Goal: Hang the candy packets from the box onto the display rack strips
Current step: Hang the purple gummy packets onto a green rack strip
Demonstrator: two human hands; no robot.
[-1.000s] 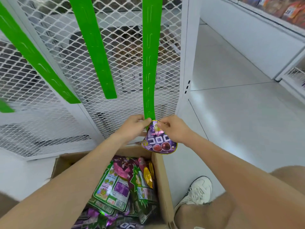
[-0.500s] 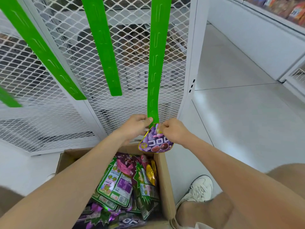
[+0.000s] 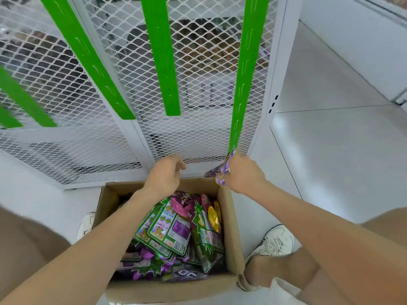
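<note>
At the far left, short green strips (image 3: 22,100) slant across the white mesh rack (image 3: 66,150), then a longer strip (image 3: 88,58) and a middle strip (image 3: 160,58), both hanging bare. Below them the left hand (image 3: 167,175) hovers over the far edge of the cardboard box (image 3: 229,227), fingers loosely curled round nothing. The box sits on the floor and is heaped with green and purple candy packets (image 3: 167,230), lying flat at mixed angles. Right of this, the rightmost strip (image 3: 244,73) runs down to the purple packet (image 3: 222,176). The packet's long axis stands roughly upright. Its top end points up and meets the strip's lower tip, and its face is turned nearly edge-on. The right hand (image 3: 244,175) grips this packet along its right side, well apart from the left hand. A white shoe (image 3: 275,241) rests on the floor beside the box.
</note>
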